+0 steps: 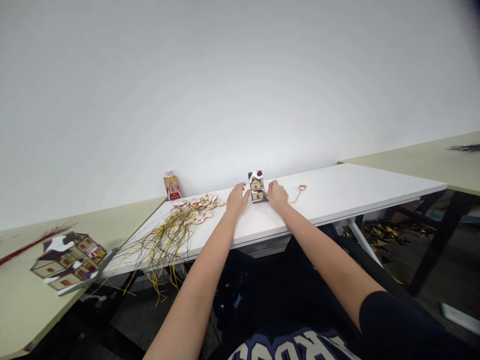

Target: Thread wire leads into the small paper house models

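Small house between two hands, its right side partly hidden

From my end, the right hand (pixel 277 193) covers part of the little house (pixel 256 186), which stands upright on the white desk (pixel 337 192), toward the far edge. The second house (pixel 73 260), near left, is blurred and tilted. The pile of cords (pixel 176 225) at left is too tangled for me to separate. Both forearms run out of view.

My left fingers (pixel 240 187) are spread, thumb apart, released just beside the house; I can't tell whether the thumb touches it. The right fingers are curled close at its right side, but I cannot make out whether they grasp anything. A thin cord (pixel 297 196) runs from near that hand to a small tag (pixel 302 187) on the right.

On the shirt (pixel 292 345), big pale letters are cut off; I read "RO". The writing on the red-and-yellow carton (pixel 172 187), far left, is too small.
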`<state>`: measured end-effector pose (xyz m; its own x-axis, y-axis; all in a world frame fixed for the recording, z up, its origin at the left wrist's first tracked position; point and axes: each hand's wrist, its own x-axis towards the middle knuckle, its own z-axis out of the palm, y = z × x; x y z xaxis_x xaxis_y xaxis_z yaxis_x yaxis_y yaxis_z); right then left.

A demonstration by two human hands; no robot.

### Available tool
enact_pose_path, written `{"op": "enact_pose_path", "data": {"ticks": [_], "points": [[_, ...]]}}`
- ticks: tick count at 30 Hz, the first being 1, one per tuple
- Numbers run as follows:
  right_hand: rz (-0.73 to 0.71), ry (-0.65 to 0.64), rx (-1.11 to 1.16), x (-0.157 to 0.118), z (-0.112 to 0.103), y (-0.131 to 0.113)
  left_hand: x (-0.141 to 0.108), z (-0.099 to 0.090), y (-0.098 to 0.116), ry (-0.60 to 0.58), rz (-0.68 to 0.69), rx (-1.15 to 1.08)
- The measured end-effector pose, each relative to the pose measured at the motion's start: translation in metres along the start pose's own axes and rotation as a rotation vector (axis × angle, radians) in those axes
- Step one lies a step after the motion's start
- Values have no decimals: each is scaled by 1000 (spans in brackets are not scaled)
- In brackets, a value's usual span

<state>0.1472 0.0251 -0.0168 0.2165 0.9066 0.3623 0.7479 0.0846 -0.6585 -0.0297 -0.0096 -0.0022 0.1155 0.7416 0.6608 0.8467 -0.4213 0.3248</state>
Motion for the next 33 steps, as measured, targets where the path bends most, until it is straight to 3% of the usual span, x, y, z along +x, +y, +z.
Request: {"op": "enact_pose_path", "data": {"ticks": [4,10,16,27,33], "points": [[-71,-41,53,0,2,-1,0,4,-2,-67,-120,-106],[-178,-65,152,-1,4,1,0,12,-11,-213,-187,-244],[-385,-164,246,-6,3,-2,3,16,-16,-161,-236,-294],[-280,-39,92,-5,1,-2,6,10,-1,-138,-324,-25],[-261,8,76,-4,2,-1,9,16,-2,-98,-363,-61]]}}
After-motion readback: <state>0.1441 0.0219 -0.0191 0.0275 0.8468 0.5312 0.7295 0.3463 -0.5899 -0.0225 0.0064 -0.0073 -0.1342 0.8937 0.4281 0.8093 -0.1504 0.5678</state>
